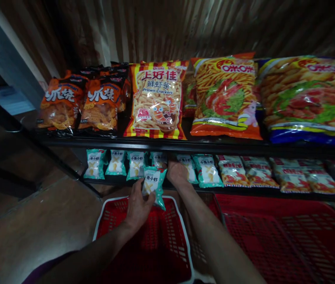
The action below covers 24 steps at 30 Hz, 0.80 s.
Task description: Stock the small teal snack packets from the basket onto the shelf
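My left hand (138, 203) is closed on a small teal-and-white snack bag (152, 184), which it holds above a red shopping basket (112, 211) with a white rim. My right hand (177, 172) reaches into the lower shelf, between two of the small teal bags; its fingers are hidden under the upper shelf's edge. To the right of that hand stands another teal snack bag (207, 170). More of the same kind, such as the teal bag (116, 162), line the shelf on the left.
Above, the upper shelf (155, 145) carries large bags, among them prawn crackers (157, 100) and orange-black bags (100, 104). Small red-and-white bags (232, 170) fill the lower shelf's right side. Another red basket (259, 205) sits below them. A black shelf post (55, 159) slants at left.
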{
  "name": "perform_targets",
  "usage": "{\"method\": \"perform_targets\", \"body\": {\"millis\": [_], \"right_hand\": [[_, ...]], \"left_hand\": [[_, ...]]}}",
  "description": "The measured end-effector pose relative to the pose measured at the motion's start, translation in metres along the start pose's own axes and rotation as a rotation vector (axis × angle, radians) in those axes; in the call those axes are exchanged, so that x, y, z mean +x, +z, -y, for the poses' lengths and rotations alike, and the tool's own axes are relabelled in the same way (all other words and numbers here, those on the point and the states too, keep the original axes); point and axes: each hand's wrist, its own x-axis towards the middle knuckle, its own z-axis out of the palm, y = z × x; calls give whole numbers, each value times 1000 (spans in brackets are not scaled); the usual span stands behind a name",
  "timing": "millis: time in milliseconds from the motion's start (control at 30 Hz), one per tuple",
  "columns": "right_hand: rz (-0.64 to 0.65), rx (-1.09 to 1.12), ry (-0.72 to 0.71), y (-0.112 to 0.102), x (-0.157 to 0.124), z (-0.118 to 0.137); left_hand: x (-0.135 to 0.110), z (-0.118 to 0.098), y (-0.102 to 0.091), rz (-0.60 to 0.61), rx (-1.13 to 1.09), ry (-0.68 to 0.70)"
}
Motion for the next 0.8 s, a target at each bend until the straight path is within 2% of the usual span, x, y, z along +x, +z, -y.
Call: {"method": "perform_targets", "body": {"millis": [167,267,400,533,700,800], "right_hand": [[75,-1,-57,5,-3,0],[66,63,-13,7,-2,1],[-1,150,-22,9,0,-3],[-22,188,-24,9,5,-10],[-53,185,-14,7,18,-14],[-100,58,-77,9,27,-12]], "left_hand": [[-9,4,3,30,47,-3],[-12,7,3,4,106,77],[-7,13,7,-101,170,210],[3,14,18,-148,126,299],[12,3,35,-208,51,223],[18,-3,43,-243,67,205]]}}
